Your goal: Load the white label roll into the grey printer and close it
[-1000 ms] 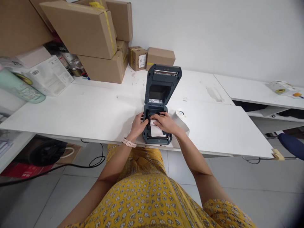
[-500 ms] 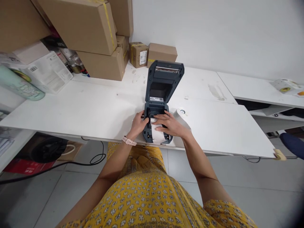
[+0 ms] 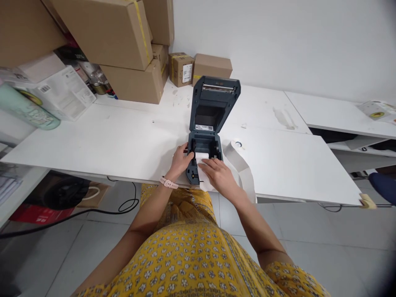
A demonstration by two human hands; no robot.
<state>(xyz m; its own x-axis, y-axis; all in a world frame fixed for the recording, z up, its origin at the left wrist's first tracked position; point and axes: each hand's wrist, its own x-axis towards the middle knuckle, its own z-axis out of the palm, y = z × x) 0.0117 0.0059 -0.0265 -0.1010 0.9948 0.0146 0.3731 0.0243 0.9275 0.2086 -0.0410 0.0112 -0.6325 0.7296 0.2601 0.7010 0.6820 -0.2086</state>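
A dark label printer point(image 3: 205, 145) stands near the table's front edge, its lid point(image 3: 215, 99) tipped up and back. My left hand point(image 3: 180, 162) clasps the printer's left side, thumb over the inner rim and fingers on the outside. White label paper point(image 3: 201, 156) lies inside the printer, with its front end over the front edge. My right hand point(image 3: 220, 175) rests on this paper with fingers stretched out, covering the printer's front right corner. Right of the printer, a paper roll point(image 3: 237, 145) trails a loose strip point(image 3: 247, 177) past the table edge.
Cardboard boxes point(image 3: 133, 84) are stacked at the back left, with two small boxes point(image 3: 212, 68) behind the printer. A mint bottle point(image 3: 34, 111) and a white carton point(image 3: 66, 93) occupy the left. The white table point(image 3: 293, 165) ends close to my body.
My right hand has slid toward me over the paper, uncovering the printer's right inner side. The loose strip beside it now stretches out past the table edge. My left hand has stayed put.
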